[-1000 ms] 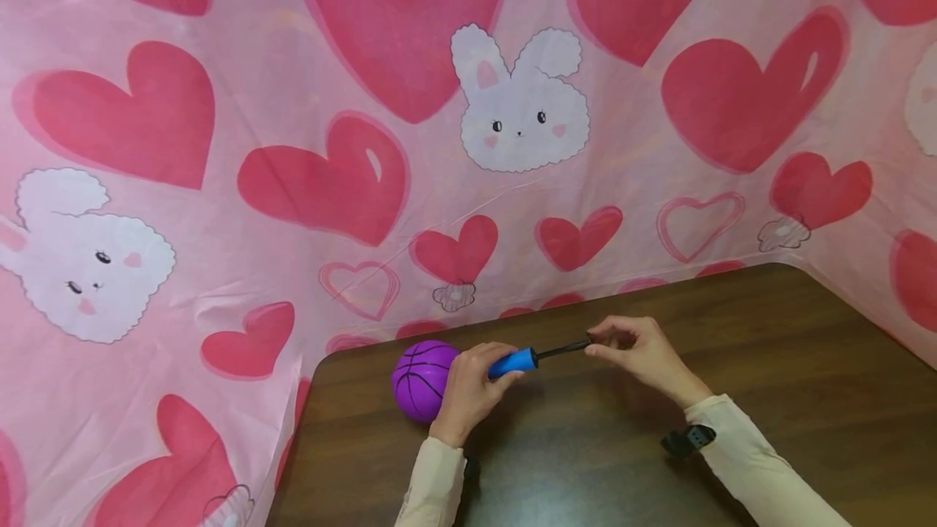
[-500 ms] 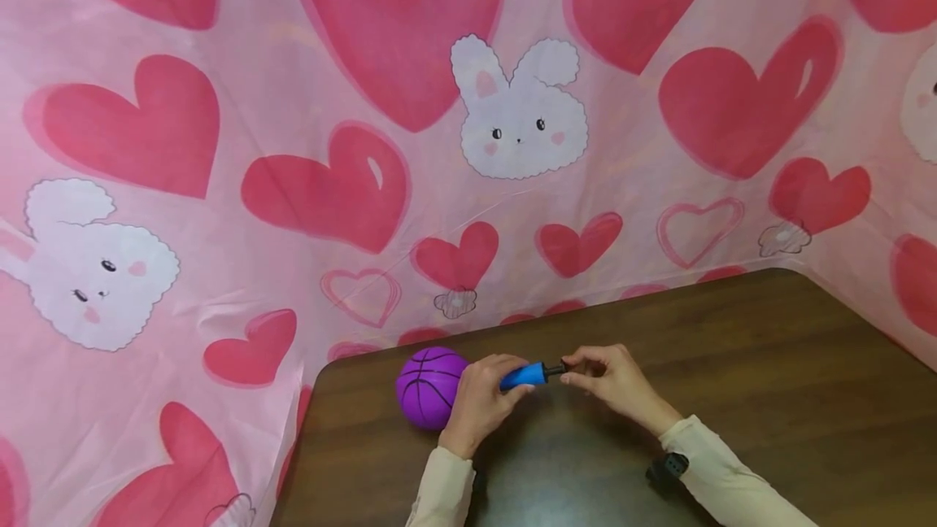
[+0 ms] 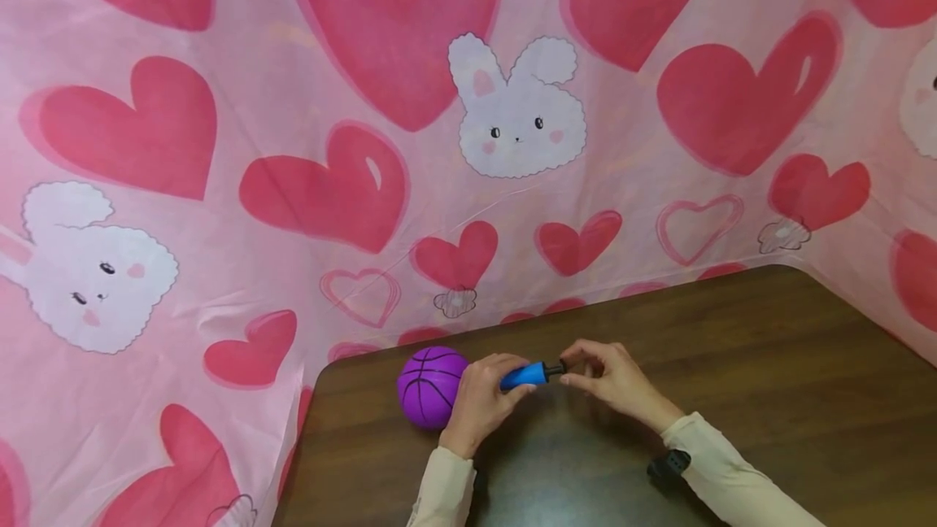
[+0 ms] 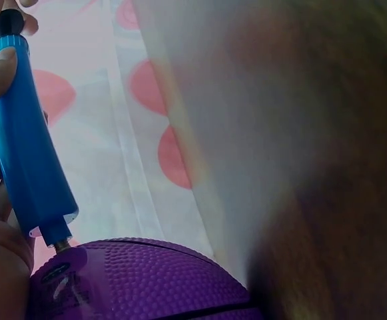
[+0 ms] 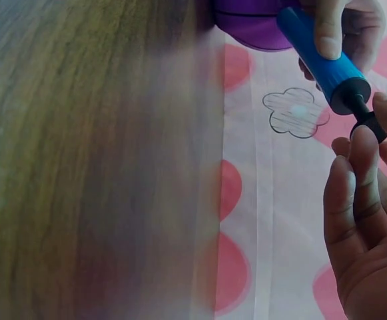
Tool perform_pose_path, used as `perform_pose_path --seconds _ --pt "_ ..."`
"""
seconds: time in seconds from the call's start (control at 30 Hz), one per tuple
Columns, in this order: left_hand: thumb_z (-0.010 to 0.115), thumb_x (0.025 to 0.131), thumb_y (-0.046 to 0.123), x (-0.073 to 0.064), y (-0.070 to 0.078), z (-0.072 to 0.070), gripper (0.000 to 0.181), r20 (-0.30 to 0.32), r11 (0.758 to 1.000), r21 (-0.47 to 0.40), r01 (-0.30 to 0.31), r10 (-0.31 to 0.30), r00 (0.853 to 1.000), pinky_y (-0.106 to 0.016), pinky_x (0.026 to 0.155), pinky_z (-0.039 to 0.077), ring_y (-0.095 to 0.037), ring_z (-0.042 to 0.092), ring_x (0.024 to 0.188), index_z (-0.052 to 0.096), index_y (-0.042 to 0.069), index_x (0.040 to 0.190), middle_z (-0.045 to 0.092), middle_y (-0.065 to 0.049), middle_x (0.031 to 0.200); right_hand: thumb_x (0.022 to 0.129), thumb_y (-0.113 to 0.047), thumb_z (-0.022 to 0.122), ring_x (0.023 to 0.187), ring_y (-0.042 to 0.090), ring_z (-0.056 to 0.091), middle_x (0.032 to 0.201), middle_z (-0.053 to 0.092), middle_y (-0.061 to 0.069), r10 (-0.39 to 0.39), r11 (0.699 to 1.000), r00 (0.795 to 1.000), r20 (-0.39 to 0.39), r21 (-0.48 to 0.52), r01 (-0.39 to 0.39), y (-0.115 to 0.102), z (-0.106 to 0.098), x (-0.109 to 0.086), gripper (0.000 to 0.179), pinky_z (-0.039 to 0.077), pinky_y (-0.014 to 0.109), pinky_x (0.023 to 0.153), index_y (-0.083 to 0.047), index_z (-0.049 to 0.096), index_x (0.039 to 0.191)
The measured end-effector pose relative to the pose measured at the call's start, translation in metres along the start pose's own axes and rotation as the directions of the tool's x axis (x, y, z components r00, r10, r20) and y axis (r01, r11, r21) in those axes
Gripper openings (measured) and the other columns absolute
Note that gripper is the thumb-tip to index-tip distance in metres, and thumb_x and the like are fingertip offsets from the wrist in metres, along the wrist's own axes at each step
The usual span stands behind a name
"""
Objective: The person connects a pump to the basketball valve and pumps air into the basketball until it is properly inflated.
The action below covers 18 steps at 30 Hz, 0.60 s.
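The blue pump (image 3: 525, 376) is gripped by the left hand (image 3: 479, 398), its barrel (image 4: 30, 140) being enclosed by curled fingers and pressed by the thumb. The black handle (image 5: 370, 127) of the pump is pinched between the thumb and fingertips of the right hand (image 3: 615, 381). Only a short length of dark rod (image 5: 360, 105) is exposed between handle and barrel. The purple ball (image 3: 428, 389), marked with black lines, is located on the surface (image 3: 769, 364) near its rear left corner and is partly covered by the left hand in the head view. In the left wrist view, a short metal needle (image 4: 61, 246) is observed between the pump's tip and the ball, whose skin is met by it; the depth of insertion cannot be determined. A wood-grain finish is shown by the surface. Cream sleeves (image 3: 732, 462) are worn on both arms, and a dark device (image 3: 668, 468) is carried at the right wrist. The surface is backed by a pink sheet (image 3: 629, 128) printed with red hearts and white rabbit heads
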<state>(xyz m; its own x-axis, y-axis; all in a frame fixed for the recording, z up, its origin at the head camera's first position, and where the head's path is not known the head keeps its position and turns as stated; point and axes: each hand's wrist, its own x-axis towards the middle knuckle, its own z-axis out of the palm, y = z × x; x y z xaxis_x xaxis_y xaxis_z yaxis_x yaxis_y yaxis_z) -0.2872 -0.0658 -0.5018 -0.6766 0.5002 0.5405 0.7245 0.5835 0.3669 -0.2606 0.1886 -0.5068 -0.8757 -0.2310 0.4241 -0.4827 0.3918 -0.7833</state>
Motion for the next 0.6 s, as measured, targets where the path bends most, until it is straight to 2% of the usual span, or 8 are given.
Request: perform_pose_path --seconds 0.13,0.27,0.47,0.6 --pt "0.088 0.085 0.029 0.0004 -0.0001 0.0001 0.032 0.018 1.0 0.008 0.009 -0.009 1.0 -0.032 0.09 0.061 -0.012 0.076 0.099 0.079 0.016 0.112 0.08 0.004 0.108 0.088 -0.016 0.084 0.057 0.003 0.051 0.087 0.074 0.001 0.008 1.0 0.999 0.038 -0.015 -0.007 -0.0003 -0.0017 0.0006 0.031 0.047 0.024 0.048 -0.013 0.075 0.118" --pt "0.088 0.085 0.03 0.0004 0.0003 -0.0001 0.034 0.027 1.0 0.021 0.007 -0.008 1.0 -0.033 0.092 0.061 -0.012 0.076 0.1 0.079 0.016 0.115 0.08 0.004 0.11 0.09 -0.018 0.082 0.061 0.003 0.053 0.084 0.072 -0.002 0.011 1.0 0.997 0.072 -0.02 -0.01 -0.0012 -0.0033 0.0 0.031 0.05 0.023 0.052 -0.012 0.076 0.119" --pt "0.088 0.085 0.029 0.0018 0.0002 -0.0006 0.032 0.035 1.0 0.009 0.004 -0.004 0.999 -0.033 0.091 0.061 -0.013 0.076 0.1 0.079 0.016 0.113 0.08 0.003 0.109 0.086 -0.015 0.086 0.061 0.0 0.053 0.083 0.074 -0.005 -0.077 0.996 0.996 0.04 -0.051 0.079 -0.0004 -0.0055 0.0016 0.028 0.05 0.022 0.053 -0.013 0.078 0.113" --pt "0.088 0.085 0.03 0.0021 -0.0006 -0.0021 0.033 0.04 1.0 0.008 0.009 -0.009 0.999 -0.032 0.091 0.061 -0.012 0.076 0.1 0.079 0.016 0.113 0.08 0.004 0.109 0.084 -0.013 0.087 0.061 -0.001 0.053 0.08 0.073 -0.008 -0.101 0.992 0.994 0.036 -0.068 0.103 0.0004 -0.0093 0.0025 0.028 0.05 0.022 0.052 -0.014 0.078 0.111"
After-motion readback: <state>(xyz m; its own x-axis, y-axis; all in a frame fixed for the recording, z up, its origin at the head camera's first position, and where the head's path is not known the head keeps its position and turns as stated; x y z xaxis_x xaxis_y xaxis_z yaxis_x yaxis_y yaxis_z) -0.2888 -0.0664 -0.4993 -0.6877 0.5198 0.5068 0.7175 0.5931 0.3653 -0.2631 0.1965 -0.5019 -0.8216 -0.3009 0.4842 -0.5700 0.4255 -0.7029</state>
